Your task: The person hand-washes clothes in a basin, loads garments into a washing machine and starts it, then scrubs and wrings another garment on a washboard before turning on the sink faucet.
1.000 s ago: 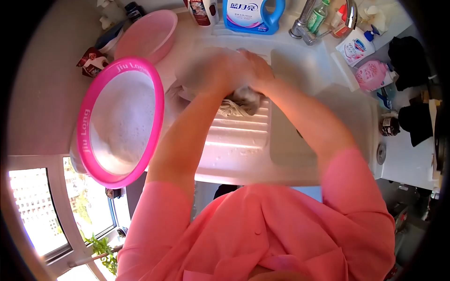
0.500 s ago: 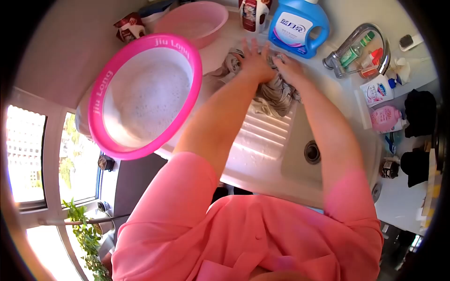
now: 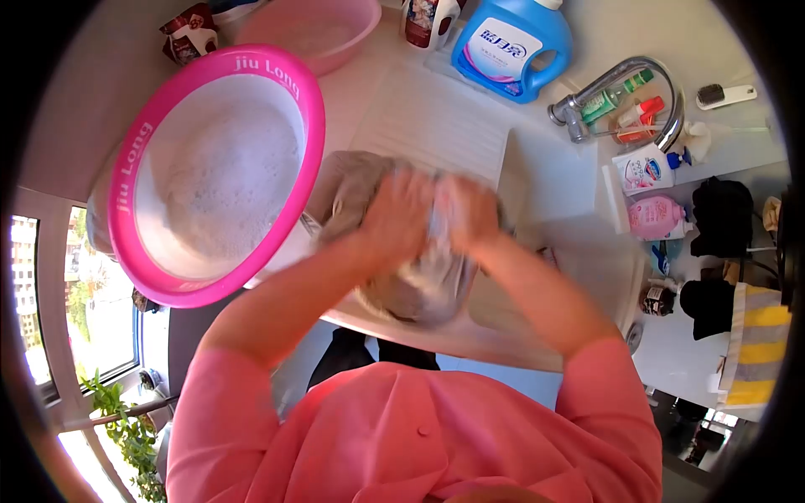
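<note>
A bunched grey-beige cloth [image 3: 419,289] lies over the front part of the ribbed washboard [image 3: 436,126], near the sink's front edge. My left hand [image 3: 402,210] is closed on the cloth, its fingers blurred by motion. Close beside it, my right hand [image 3: 470,210] grips the same cloth, also blurred. Folds of the cloth reach left towards the pink-rimmed basin [image 3: 314,126], which holds foamy water. The two hands are almost touching at the top of the bundle.
A pale pink basin [image 3: 335,46], a red and white pack [image 3: 428,21] and a blue detergent bottle [image 3: 510,50] stand along the back. Right of them are the faucet [image 3: 570,117], a white pump bottle [image 3: 646,168], a pink bottle [image 3: 654,218] and a brush [image 3: 725,95].
Both hands have come back towards my body with the cloth, baring the upper washboard. My fingers, spread on the cloth before, are now closed round it. The view has shifted somewhat.
</note>
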A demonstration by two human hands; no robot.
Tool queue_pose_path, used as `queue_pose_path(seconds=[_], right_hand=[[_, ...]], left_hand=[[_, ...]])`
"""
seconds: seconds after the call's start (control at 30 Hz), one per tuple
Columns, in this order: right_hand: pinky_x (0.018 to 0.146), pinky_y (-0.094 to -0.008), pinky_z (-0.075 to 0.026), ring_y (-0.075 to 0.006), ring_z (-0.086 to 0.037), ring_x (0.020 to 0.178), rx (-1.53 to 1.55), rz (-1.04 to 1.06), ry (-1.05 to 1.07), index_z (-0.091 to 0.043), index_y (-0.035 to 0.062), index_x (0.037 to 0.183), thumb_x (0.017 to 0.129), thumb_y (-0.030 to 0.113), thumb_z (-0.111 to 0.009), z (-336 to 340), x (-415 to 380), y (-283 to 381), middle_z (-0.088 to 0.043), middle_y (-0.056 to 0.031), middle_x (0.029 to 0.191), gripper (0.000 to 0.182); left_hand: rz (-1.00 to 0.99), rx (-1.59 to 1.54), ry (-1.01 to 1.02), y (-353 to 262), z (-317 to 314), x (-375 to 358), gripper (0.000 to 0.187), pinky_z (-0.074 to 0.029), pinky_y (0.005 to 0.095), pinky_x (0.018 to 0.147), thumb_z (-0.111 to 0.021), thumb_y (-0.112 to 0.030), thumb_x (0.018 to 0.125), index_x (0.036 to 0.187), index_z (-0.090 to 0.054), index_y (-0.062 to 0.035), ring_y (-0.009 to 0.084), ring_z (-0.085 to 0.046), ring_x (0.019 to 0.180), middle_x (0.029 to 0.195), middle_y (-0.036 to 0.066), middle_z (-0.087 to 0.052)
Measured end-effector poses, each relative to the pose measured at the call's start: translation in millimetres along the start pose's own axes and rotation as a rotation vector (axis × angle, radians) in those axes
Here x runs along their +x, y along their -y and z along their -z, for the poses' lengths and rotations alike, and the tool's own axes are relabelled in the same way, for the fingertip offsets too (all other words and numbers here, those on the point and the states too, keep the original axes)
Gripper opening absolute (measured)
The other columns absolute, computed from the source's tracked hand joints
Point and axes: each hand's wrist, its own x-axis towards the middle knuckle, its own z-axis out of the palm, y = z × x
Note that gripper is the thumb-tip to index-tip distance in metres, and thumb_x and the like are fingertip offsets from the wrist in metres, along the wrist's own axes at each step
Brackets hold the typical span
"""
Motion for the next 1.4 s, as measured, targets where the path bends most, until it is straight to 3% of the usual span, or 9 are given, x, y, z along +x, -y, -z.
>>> queue_pose_path(seconds=[0.13, 0.3, 0.53, 0.8, 0.97, 1.03, 1.17, 1.23, 1.4], right_hand=[[0.075, -0.0443, -0.043, -0.0316, -0.055, 0.088, -0.322, -0.102, -0.468, -0.056, 0.0091, 0.098, 0.088, 0.025, -0.047, -13, 80, -57, -0.059, -0.0108, 0.093, 0.021], [0.108, -0.0528, -0.009, -0.0282, -0.017, 0.137, -0.238, -0.088, 0.172, -0.017, 0.0014, 0.142, 0.089, 0.047, -0.038, 6, -38, 24, -0.019, -0.0173, 0.147, 0.073], [0.107, -0.0538, -0.013, -0.0307, -0.024, 0.134, -0.123, -0.338, 0.103, -0.027, 0.0088, 0.139, 0.091, 0.046, -0.033, 5, 88, -62, -0.036, -0.0169, 0.140, 0.061], [0.105, -0.0567, -0.010, -0.0371, -0.019, 0.135, -0.119, -0.006, 0.063, -0.020, 0.0040, 0.141, 0.089, 0.045, -0.038, 2, -40, 6, -0.021, -0.0201, 0.145, 0.069], [0.107, -0.0561, -0.012, -0.0323, -0.018, 0.136, -0.121, -0.310, 0.062, -0.025, 0.0174, 0.142, 0.087, 0.057, -0.033, -1, 79, -81, -0.022, -0.0139, 0.147, 0.068], [0.107, -0.0558, -0.012, -0.0330, -0.017, 0.136, -0.121, -0.370, -0.030, -0.025, 0.0181, 0.142, 0.086, 0.060, -0.034, -1, 78, -75, -0.021, -0.0155, 0.147, 0.070], [0.107, -0.0516, -0.018, -0.0383, -0.012, 0.136, 0.077, -0.096, -0.042, -0.028, 0.0216, 0.141, 0.082, 0.048, -0.057, 21, -4, -54, -0.013, -0.0212, 0.148, 0.071], [0.106, -0.0477, -0.023, -0.0400, -0.016, 0.134, -0.079, -0.048, 0.180, -0.035, 0.0214, 0.137, 0.075, 0.039, -0.068, 41, -53, -20, -0.016, -0.0194, 0.147, 0.072], [0.101, -0.0486, -0.030, -0.0389, -0.029, 0.127, -0.054, -0.049, 0.038, -0.052, 0.0133, 0.108, 0.069, 0.026, -0.073, 28, -86, 10, -0.035, -0.0156, 0.135, 0.046]], left_hand=[[0.256, 0.029, -0.416, 20, -5, 69, 0.070, -0.015, 0.0594, 0.105, -0.064, -0.037, 0.071, 0.130, -0.040, -0.0078, 0.0362, -0.017, 0.134, 0.143, 0.013, -0.028], [-0.097, -0.203, -0.267, -7, -19, -17, 0.092, -0.011, 0.0633, 0.104, -0.062, -0.046, 0.072, 0.142, -0.018, -0.0059, 0.0439, -0.010, 0.134, 0.147, 0.018, -0.014], [0.202, -0.263, -0.110, 31, 10, 114, 0.074, -0.015, 0.0617, 0.104, -0.053, -0.030, 0.077, 0.139, -0.023, -0.0027, 0.0363, -0.018, 0.135, 0.147, 0.016, -0.019], [-0.130, -0.545, -0.279, -20, -27, 2, 0.083, -0.008, 0.0540, 0.109, -0.054, -0.032, 0.077, 0.143, -0.014, -0.0035, 0.0421, -0.005, 0.137, 0.148, 0.019, -0.011], [0.236, -0.183, -0.274, 17, -13, 110, 0.063, -0.013, 0.0552, 0.107, -0.047, -0.024, 0.079, 0.136, -0.030, -0.0012, 0.0339, -0.014, 0.136, 0.143, 0.019, -0.027], [0.294, -0.264, -0.516, 16, -26, 116, 0.067, -0.015, 0.0515, 0.108, -0.054, -0.031, 0.079, 0.135, -0.032, -0.0005, 0.0342, -0.016, 0.136, 0.142, 0.020, -0.027], [0.164, -0.577, -0.590, 1, -11, 36, 0.084, -0.022, 0.0471, 0.107, -0.068, -0.041, 0.071, 0.136, -0.031, -0.0035, 0.0358, -0.024, 0.133, 0.140, 0.020, -0.030], [0.064, -0.216, -0.381, -2, -9, -21, 0.094, -0.026, 0.0438, 0.106, -0.074, -0.044, 0.065, 0.139, -0.028, -0.0077, 0.0363, -0.030, 0.130, 0.139, 0.020, -0.032], [-0.091, -0.251, -0.464, 4, -18, -79, 0.059, -0.035, 0.0411, 0.097, -0.074, -0.026, 0.065, 0.118, -0.052, -0.0087, 0.0321, -0.046, 0.112, 0.119, 0.013, -0.050]])
